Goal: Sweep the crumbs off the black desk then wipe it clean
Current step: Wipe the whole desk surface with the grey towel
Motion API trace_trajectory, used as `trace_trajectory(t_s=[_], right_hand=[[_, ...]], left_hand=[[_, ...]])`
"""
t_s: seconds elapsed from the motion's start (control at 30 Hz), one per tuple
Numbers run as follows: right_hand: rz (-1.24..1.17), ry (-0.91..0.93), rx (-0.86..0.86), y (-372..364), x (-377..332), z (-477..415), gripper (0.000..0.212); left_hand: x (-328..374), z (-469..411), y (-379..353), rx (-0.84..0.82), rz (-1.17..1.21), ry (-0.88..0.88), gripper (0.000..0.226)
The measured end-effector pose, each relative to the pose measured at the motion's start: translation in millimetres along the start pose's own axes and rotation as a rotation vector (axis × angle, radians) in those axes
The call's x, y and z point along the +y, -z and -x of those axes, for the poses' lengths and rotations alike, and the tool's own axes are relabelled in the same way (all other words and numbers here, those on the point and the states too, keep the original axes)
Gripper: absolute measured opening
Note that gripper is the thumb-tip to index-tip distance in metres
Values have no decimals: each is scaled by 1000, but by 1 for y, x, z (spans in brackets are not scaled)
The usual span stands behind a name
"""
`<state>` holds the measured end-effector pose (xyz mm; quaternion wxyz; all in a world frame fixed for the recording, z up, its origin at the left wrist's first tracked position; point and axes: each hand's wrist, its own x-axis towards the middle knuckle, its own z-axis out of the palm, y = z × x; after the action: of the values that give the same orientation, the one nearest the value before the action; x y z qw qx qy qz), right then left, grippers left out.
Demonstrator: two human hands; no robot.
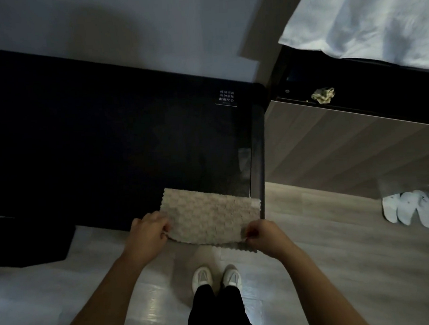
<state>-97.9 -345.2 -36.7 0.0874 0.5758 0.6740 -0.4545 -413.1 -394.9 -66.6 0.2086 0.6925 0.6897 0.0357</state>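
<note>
A beige textured cloth (pixel 211 215) is stretched flat over the near right corner of the black desk (pixel 97 143). My left hand (pixel 147 232) pinches the cloth's left edge. My right hand (pixel 262 235) pinches its right near corner, just past the desk's front edge. Part of the cloth hangs below the desk edge toward the floor. No crumbs show on the dark desk surface.
A small white printed label (pixel 226 99) sits at the desk's far right. A crumpled tan rag (pixel 323 95) lies on the dark shelf to the right, under white bedding (pixel 364 18). White slippers (pixel 414 210) stand on the wooden floor. A black chair seat (pixel 30 241) is at left.
</note>
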Motion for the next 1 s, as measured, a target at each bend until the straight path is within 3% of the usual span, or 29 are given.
trace_trajectory(t_s=[0.1, 0.17, 0.27, 0.37, 0.47, 0.53, 0.63, 0.73, 0.83, 1.0], right_hand=[[2, 23, -5, -1, 1, 2, 12], [-39, 11, 38, -1, -1, 2, 17], [68, -4, 260, -3, -8, -4, 24], [96, -1, 419, -4, -19, -15, 41], [226, -74, 358, -3, -15, -32, 63], [381, -91, 341, -7, -10, -42, 69], [425, -46, 447, -23, -21, -46, 70], [394, 48, 439, -51, -28, -51, 60], [452, 28, 375, -59, -17, -63, 60], [501, 45, 426, -51, -13, -80, 60]], left_hand=[[8, -3, 4, -95, -83, 57, 18], [13, -7, 7, -61, -106, 103, 16], [26, -20, 10, 74, -69, 110, 22], [41, -38, 8, 37, 6, 81, 45], [42, -60, 4, -127, -109, 35, 58], [41, -70, -3, -131, -172, -7, 61], [56, -68, -17, 5, -269, -103, 60], [61, -57, -41, -13, -242, -147, 63], [51, -59, -54, -8, -270, -121, 63], [49, -80, -52, -18, -286, -126, 65]])
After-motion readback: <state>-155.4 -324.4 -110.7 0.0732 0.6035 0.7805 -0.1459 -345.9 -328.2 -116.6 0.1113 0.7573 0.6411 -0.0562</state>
